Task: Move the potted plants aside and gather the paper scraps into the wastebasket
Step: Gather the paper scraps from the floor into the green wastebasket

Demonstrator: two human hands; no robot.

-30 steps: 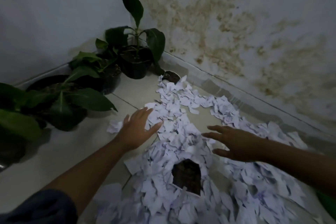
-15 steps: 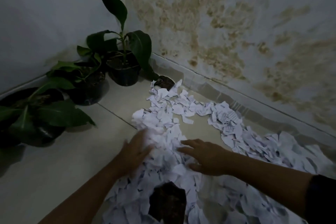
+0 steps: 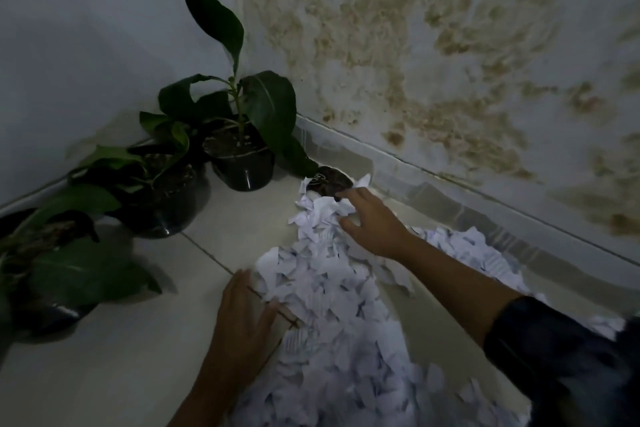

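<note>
White paper scraps lie in a long drift on the floor between and behind our hands, with the potted plants off beyond the left one. We should rake the far end inward with the right hand, open with fingers spread, while the flat, open left hand dams the near edge. No wastebasket shows.
</note>
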